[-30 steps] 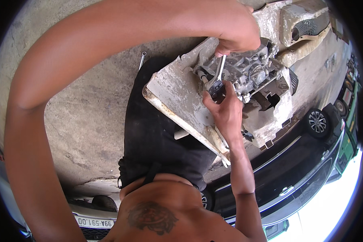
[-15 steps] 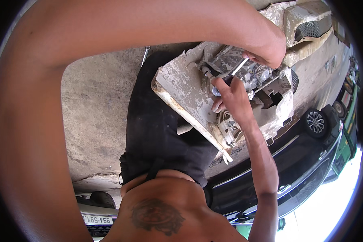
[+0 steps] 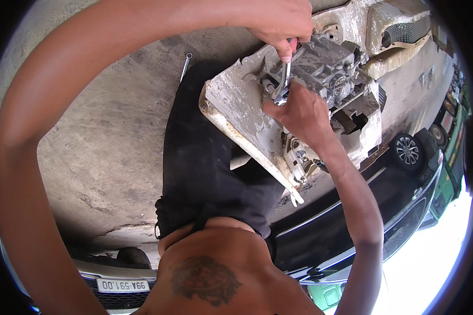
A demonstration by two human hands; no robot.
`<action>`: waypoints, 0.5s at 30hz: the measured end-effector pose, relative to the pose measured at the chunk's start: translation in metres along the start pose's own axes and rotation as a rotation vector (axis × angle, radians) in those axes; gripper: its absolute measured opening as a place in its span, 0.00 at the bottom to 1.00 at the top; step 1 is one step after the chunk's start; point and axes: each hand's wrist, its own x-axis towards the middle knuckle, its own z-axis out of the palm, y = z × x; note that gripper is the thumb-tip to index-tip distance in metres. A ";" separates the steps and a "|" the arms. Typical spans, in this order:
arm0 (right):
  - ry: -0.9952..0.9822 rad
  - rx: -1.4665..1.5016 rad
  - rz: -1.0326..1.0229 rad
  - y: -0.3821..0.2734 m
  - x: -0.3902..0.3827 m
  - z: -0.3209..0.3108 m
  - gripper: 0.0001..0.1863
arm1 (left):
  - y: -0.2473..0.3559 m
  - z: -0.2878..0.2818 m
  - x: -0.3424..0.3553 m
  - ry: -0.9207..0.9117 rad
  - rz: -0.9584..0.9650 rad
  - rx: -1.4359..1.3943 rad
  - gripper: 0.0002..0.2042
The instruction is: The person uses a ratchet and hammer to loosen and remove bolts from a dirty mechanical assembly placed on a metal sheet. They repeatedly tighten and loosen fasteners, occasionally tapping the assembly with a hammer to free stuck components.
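My left hand (image 3: pixel 285 26) comes over from the top, its fingers closed on the handle end of a shiny wrench (image 3: pixel 287 73). The wrench points down from that hand to a metal fitting (image 3: pixel 268 85) on a dirty, paint-flaked machine part (image 3: pixel 247 100). Around the wrench's head end my right hand (image 3: pixel 305 110) is closed, thumb and forefinger on either side of it. Its other fingers are hidden behind the hand. A grey cast housing (image 3: pixel 326 65) sits in the part just right of the wrench.
Another wrench (image 3: pixel 186 64) lies on the concrete floor (image 3: pixel 115 136) beside my dark-trousered leg (image 3: pixel 194 142). A worn cover with a mesh opening (image 3: pixel 404 32) stands at the upper right. A black car (image 3: pixel 352 210) is parked on the right, and another car's front (image 3: pixel 123 286) shows at the lower left.
My left hand has swung leftward and up, turning the wrench handle from slanting right to nearly upright. My right hand stays at the head end, its grip shifted slightly.
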 end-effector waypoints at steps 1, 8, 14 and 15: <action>0.056 -0.012 -0.017 -0.004 -0.003 0.004 0.28 | 0.005 0.012 -0.011 0.194 0.052 0.028 0.11; 0.547 -0.185 -0.285 0.012 -0.001 0.046 0.19 | 0.043 0.023 -0.055 -0.287 -0.453 -0.158 0.18; 0.656 -0.189 -0.418 0.030 0.006 0.055 0.20 | 0.053 0.004 -0.060 -0.363 -0.749 -0.540 0.20; 0.657 -0.154 -0.362 0.027 0.006 0.057 0.20 | 0.042 -0.002 -0.050 -0.274 -0.686 -0.476 0.20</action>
